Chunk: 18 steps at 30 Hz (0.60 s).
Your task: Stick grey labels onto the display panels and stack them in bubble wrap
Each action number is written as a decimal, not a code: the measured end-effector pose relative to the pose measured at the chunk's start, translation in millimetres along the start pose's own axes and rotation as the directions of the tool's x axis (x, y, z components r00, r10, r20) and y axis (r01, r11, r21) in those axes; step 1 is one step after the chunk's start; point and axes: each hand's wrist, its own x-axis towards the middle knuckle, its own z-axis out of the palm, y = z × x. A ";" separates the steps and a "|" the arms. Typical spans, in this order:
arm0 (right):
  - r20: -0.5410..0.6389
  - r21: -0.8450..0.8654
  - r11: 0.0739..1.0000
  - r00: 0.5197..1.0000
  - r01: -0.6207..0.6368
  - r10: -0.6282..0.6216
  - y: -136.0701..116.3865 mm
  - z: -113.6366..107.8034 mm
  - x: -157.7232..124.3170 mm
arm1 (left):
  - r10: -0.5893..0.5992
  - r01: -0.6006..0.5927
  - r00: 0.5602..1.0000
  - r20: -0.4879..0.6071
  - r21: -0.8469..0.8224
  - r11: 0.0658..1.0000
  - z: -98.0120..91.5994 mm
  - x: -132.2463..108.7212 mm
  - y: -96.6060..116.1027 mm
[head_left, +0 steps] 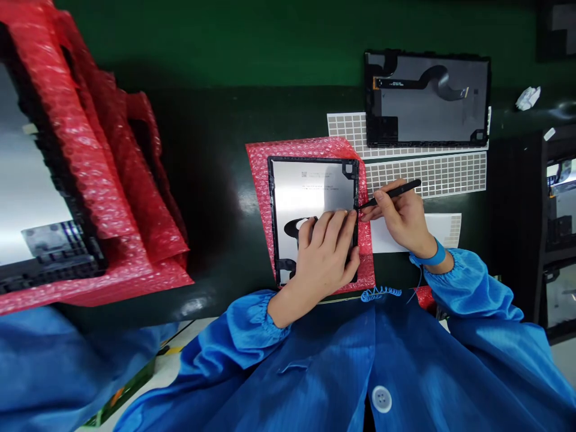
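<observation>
A display panel [288, 192] with a silvery back and black frame lies on a red bubble-wrap sheet [257, 171] in front of me. My left hand [321, 255] rests on the panel's lower right part, fingers stretched out, fingertips by the right edge. It partly covers a black flex cable [292, 228]. In my right hand [402, 219] is a slim black pair of tweezers [405, 188], its tip touching or very near the panel's right edge beside my left fingertips. A blue wrist strap [435, 255] circles my right wrist.
Sheets of small grey square stickers [427, 174] lie at right, with another display panel [418, 114] partly on them. A larger panel [31, 180] in red bubble wrap [112, 180] stands left. A crumpled white scrap [528, 98] and black trays [522, 228] are far right.
</observation>
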 end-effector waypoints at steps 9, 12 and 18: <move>-0.185 -0.013 0.990 0.973 0.137 -0.138 -25.3 -40.8 2.0 | 0.078 -0.081 0.996 0.038 0.084 0.993 -18.3 23.0 -5.1; -0.144 -0.078 0.987 0.978 0.139 -0.149 -28.3 -57.0 3.8 | 0.138 -0.136 0.990 -0.015 0.103 0.985 -21.7 32.1 -6.1; -0.189 -0.147 0.985 0.975 0.093 -0.120 -28.2 -85.2 -22.9 | 0.385 -0.385 0.923 -0.012 -0.042 0.922 -18.5 25.0 25.4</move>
